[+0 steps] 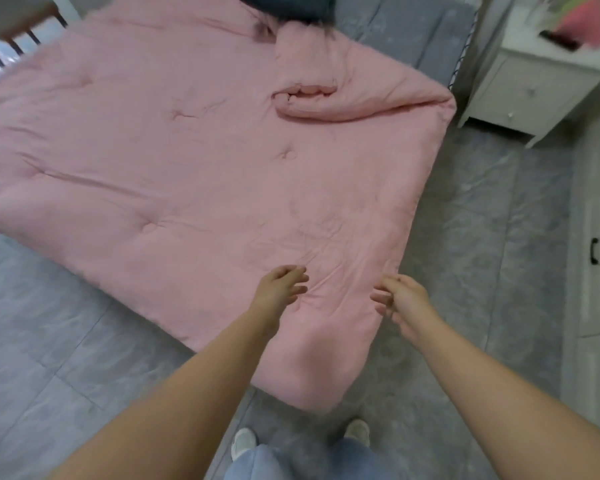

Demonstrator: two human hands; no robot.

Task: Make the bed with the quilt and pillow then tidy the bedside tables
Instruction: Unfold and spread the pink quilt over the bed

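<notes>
Reaching forward from the foot of the bed, the person held both bare arms out over the near corner of the pink quilt (194,161). Nearest the camera, below the hands, two pale shoes (244,441) stood on the grey tiled floor (49,341), with blue trousers just showing at the bottom edge. The left hand (283,285) lay over the quilt with its fingers loosely spread and gripping nothing; whether the fingertips actually touched the fabric could not be told. The right hand (400,299) hovered at the quilt's right edge, fingers relaxed and slightly bent toward the left hand, also holding nothing. Between the two hands the fabric showed fine creases, and the corner below them hung down toward the floor.

Beyond the hands the quilt spread mostly flat across the bed, dimpled at its tufted stitches. Farther off, up and to the right of the right hand, its far right corner was folded back on itself in a thick roll. Past that fold a strip of grey sheet (395,26) lay uncovered, and a dark pillow (288,3) sat at the top edge, partly cut off. Far to the right of the right hand stood a white bedside table (530,88) with drawers, something pink and blurred resting on top of it. A white cabinet door with a black handle (593,251) lined the right side.
</notes>
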